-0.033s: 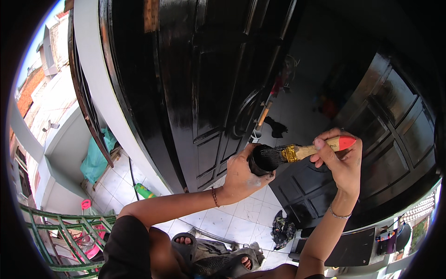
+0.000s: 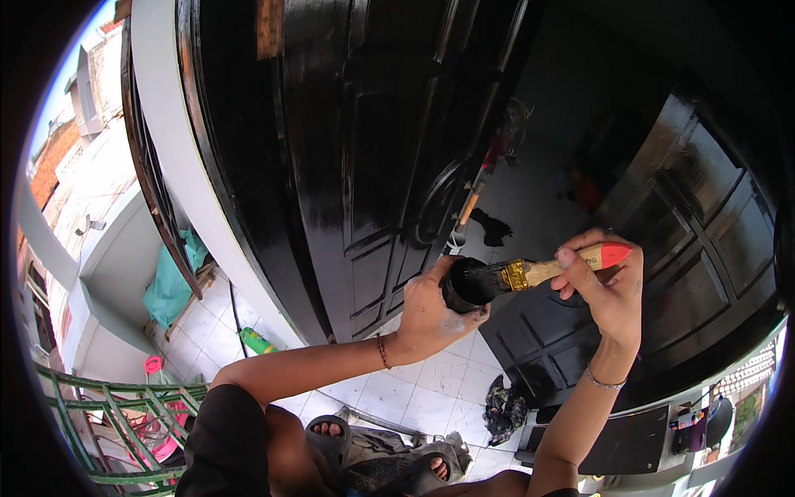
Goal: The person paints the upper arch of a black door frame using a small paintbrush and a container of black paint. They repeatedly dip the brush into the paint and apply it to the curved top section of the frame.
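Hiding most of a small black paint can (image 2: 460,286), the left hand (image 2: 426,319) is wrapping around it so only the dark rim is showing; its contents are not readable. The right hand (image 2: 609,290) is pinching shut on the wooden handle of a paintbrush (image 2: 530,272), red tip poking out past the fingers, bristles sitting black at the can's mouth, touching or just inside, hard to tell. Both hands are hovering in front of a glossy black door (image 2: 373,149), with a second black door leaf (image 2: 696,224) lying off to the right. A dark rag (image 2: 503,407) is lying on the white tiled floor (image 2: 397,402) below, near sandalled feet (image 2: 331,435). A green bottle (image 2: 257,340) is lying by the wall, well apart.
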`<state>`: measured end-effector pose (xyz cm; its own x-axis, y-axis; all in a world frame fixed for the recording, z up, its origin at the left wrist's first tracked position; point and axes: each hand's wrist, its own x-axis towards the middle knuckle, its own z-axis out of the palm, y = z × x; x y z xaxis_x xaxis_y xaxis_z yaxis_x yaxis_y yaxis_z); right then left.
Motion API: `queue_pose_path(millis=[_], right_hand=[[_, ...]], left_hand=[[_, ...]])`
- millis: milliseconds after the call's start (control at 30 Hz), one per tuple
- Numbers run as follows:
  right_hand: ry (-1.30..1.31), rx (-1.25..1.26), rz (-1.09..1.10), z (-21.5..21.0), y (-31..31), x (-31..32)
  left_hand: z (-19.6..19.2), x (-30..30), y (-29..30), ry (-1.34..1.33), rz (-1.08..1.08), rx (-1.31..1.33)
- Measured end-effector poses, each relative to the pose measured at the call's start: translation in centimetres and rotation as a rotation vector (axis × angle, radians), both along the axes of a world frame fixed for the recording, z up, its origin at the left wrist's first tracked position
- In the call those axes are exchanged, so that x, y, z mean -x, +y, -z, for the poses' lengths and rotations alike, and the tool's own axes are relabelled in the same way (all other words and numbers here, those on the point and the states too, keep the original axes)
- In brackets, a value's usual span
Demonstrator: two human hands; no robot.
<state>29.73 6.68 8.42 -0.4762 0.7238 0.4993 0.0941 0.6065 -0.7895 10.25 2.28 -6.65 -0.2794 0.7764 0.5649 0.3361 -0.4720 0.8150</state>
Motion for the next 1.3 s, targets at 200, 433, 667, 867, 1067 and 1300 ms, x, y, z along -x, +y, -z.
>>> queue_pose_path(millis=[200,433,667,867,1067,1300], right_hand=[[0.025,0.071,0.021,0.0,0.2,0.7],[0.086,0.100,0.054,-0.2,0.7,1.1],[0.133,0.100,0.032,0.0,0.7,1.2],[0.089,0.091,0.034,-0.2,0.4,1.0],[0.117,0.075,0.065,0.1,0.8,0.8],[0.161,0.056,0.061,0.3,1.1,0.8]], left_hand=[[-0.2,0.6,0.1,0.019,-0.028,-0.010],[-1.5,1.0,1.4,0.061,-0.047,0.007],[-2.1,1.4,1.0,0.062,-0.065,-0.010],[-2.1,1.4,1.0,0.025,-0.043,-0.006],[-2.6,1.4,1.3,0.032,-0.061,0.070],[-2.2,1.5,1.6,0.051,-0.061,-0.016]])
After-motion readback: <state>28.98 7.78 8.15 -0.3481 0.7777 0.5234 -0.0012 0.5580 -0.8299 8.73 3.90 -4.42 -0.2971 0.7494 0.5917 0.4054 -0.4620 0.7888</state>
